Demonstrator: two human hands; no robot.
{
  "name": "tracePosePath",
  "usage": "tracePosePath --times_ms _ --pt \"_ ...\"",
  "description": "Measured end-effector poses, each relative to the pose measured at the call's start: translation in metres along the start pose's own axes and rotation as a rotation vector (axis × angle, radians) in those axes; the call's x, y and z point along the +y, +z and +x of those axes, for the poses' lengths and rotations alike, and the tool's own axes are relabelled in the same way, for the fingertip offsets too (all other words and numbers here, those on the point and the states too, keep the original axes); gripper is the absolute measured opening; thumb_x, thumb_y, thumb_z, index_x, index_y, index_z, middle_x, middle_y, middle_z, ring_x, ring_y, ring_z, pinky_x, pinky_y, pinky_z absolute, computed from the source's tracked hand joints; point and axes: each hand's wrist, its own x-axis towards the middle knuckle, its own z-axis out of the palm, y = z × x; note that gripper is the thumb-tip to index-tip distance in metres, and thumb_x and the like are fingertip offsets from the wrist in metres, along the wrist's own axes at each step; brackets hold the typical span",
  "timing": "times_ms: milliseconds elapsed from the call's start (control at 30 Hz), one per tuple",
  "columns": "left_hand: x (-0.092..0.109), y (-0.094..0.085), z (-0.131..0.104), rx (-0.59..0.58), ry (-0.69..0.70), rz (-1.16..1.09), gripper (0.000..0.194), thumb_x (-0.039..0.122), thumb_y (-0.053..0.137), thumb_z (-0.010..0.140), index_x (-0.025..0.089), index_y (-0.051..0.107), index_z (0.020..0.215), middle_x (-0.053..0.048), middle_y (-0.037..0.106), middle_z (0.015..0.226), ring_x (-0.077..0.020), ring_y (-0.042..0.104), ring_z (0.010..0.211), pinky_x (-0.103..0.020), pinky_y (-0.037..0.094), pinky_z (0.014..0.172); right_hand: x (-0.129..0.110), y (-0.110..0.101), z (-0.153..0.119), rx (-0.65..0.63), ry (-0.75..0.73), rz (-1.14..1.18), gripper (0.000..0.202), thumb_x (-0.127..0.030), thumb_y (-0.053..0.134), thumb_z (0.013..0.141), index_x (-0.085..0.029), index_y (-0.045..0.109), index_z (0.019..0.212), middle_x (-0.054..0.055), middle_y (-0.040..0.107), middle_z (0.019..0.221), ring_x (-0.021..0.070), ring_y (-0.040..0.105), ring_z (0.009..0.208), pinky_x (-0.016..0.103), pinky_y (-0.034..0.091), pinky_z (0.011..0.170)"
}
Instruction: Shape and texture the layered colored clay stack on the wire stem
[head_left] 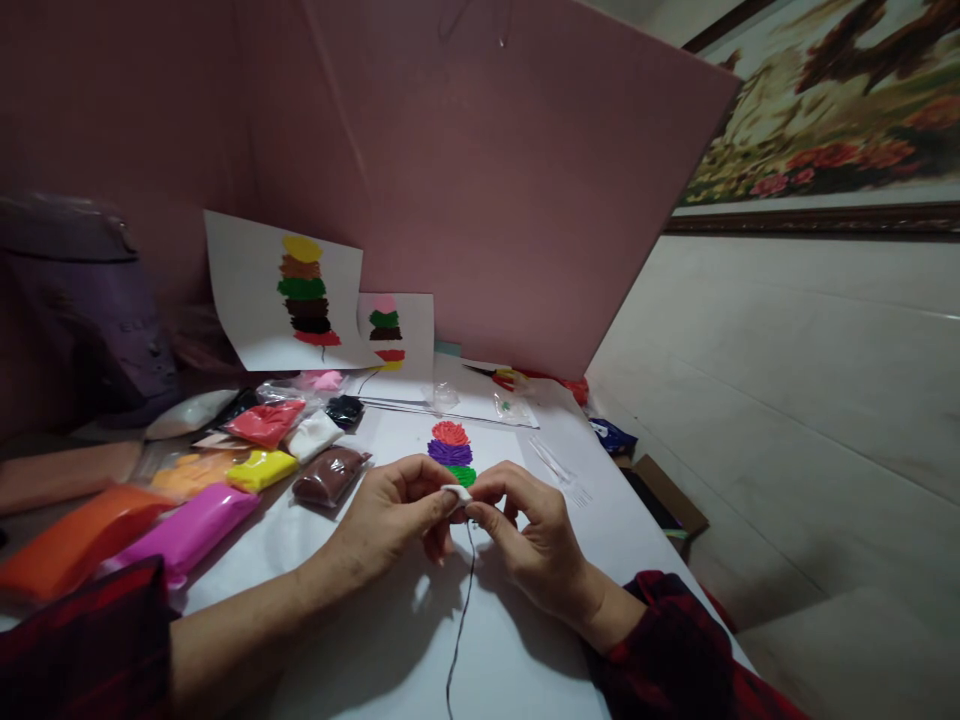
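Observation:
Between the fingertips of both hands is a small white piece (457,494), soft-looking like clay. My left hand (397,508) pinches its left side, and my right hand (529,530) pinches its right side. Just beyond them, on a white sheet, textured patches of red (450,433), purple (450,454) and green (463,475) are stacked in a column. A thin dark wavy line (461,620) runs from below the fingers toward the near edge. The hands hide whatever lies between the green patch and this line.
Several bags of coloured clay, including a pink one (187,530) and a brown one (330,476), lie at left. Two pictures (247,300) lean against the pink wall. Scissors (502,377) lie at the back, a clear plastic fork (559,470) at right.

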Motion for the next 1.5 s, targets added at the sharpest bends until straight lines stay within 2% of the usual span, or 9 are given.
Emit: tracePosePath --times_ms 100,200,267,467,833,1100,1267,1367,1500 --pt "-0.002 0.0 0.0 -0.035 0.005 -0.041 0.027 0.032 0.073 0.072 0.011 0.062 0.086 -0.002 0.069 0.067 -0.0138 0.066 0.055 -0.024 0.054 0.049 -0.002 0.0 0.0 0.04 0.046 -0.033 0.008 -0.018 0.059 0.086 -0.017 0.064 0.081 0.003 0.064 0.074 0.0142 0.056 0.064 0.026 0.04 0.055" --pt "-0.003 0.0 0.0 -0.049 -0.016 -0.103 0.035 0.028 0.078 0.066 0.013 0.061 0.092 -0.004 0.072 0.079 -0.0194 0.071 0.072 -0.027 0.057 0.058 -0.002 0.001 0.001 0.074 0.117 -0.043 0.01 -0.021 0.057 0.088 -0.018 0.063 0.08 0.002 0.064 0.073 0.0137 0.056 0.062 0.026 0.038 0.054" --pt "-0.002 0.0 0.0 -0.051 -0.047 -0.113 0.038 0.027 0.081 0.063 0.014 0.059 0.091 -0.005 0.072 0.082 -0.0214 0.072 0.076 -0.028 0.057 0.059 -0.002 0.001 0.001 0.068 0.143 -0.031 0.011 -0.023 0.057 0.089 -0.018 0.062 0.08 0.002 0.065 0.072 0.0136 0.056 0.061 0.026 0.037 0.052" --pt "0.002 0.0 -0.002 -0.001 -0.09 0.041 0.03 0.029 0.076 0.069 0.012 0.061 0.09 -0.005 0.072 0.076 -0.0166 0.069 0.061 -0.02 0.048 0.044 -0.001 0.001 0.0 0.043 0.116 -0.013 0.011 -0.022 0.057 0.088 -0.017 0.062 0.079 0.001 0.063 0.07 0.0131 0.054 0.061 0.025 0.037 0.052" --pt "0.005 0.002 -0.001 0.048 -0.037 0.114 0.03 0.04 0.069 0.072 0.012 0.059 0.075 0.001 0.064 0.057 -0.0103 0.059 0.041 -0.02 0.045 0.038 0.0 -0.001 -0.002 -0.015 0.001 0.013 0.006 -0.02 0.058 0.086 -0.018 0.062 0.081 0.003 0.06 0.073 0.0145 0.054 0.063 0.026 0.04 0.051" --pt "0.007 0.004 -0.001 0.059 -0.049 0.037 0.037 0.046 0.072 0.068 0.012 0.062 0.08 -0.001 0.066 0.064 -0.0128 0.062 0.047 -0.025 0.05 0.044 0.0 -0.001 0.0 0.011 0.004 0.008 0.007 -0.016 0.058 0.086 -0.019 0.065 0.084 0.003 0.062 0.075 0.0143 0.056 0.064 0.026 0.041 0.051" --pt "0.001 0.003 0.0 0.055 -0.002 0.027 0.033 0.034 0.079 0.064 0.014 0.059 0.08 0.005 0.06 0.058 -0.0082 0.056 0.046 -0.021 0.047 0.045 -0.001 -0.001 -0.001 -0.033 -0.073 0.122 0.018 -0.011 0.053 0.085 -0.019 0.067 0.092 0.005 0.061 0.081 0.0141 0.057 0.066 0.026 0.047 0.053" --pt "-0.002 0.002 0.001 0.039 0.022 0.043 0.032 0.035 0.077 0.066 0.014 0.058 0.081 0.006 0.058 0.061 -0.0069 0.053 0.044 -0.02 0.045 0.043 0.0 -0.001 -0.002 -0.008 -0.024 0.137 0.02 -0.011 0.051 0.087 -0.019 0.067 0.094 0.005 0.06 0.081 0.0124 0.055 0.06 0.027 0.049 0.052" --pt "-0.002 0.001 0.0 0.003 0.012 0.06 0.034 0.039 0.071 0.073 0.012 0.059 0.089 0.0 0.064 0.068 -0.0088 0.056 0.048 -0.023 0.048 0.045 0.003 0.0 -0.003 0.077 0.054 0.094 0.017 -0.014 0.052 0.088 -0.019 0.067 0.093 0.004 0.06 0.079 0.0127 0.056 0.06 0.026 0.049 0.052"
